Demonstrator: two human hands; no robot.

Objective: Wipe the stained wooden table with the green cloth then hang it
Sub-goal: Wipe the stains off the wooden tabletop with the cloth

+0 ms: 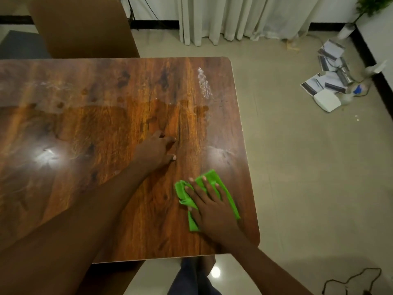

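Note:
The wooden table (85, 124) fills the left and middle of the view, with wet streaks and a whitish smear (204, 84) near its far right corner. A crumpled green cloth (227, 194) lies near the table's right front corner. My right hand (212, 207) presses flat on the cloth, fingers spread, pinning it to the wood. My left hand (158, 151) rests on the bare tabletop a little farther in, fingers loosely apart and holding nothing.
A brown chair back (80, 26) stands behind the table's far edge. On the tiled floor to the right lie scattered papers (323, 81), a white box (326, 101) and cables. White curtains (244, 15) hang at the back. My legs show below the front edge.

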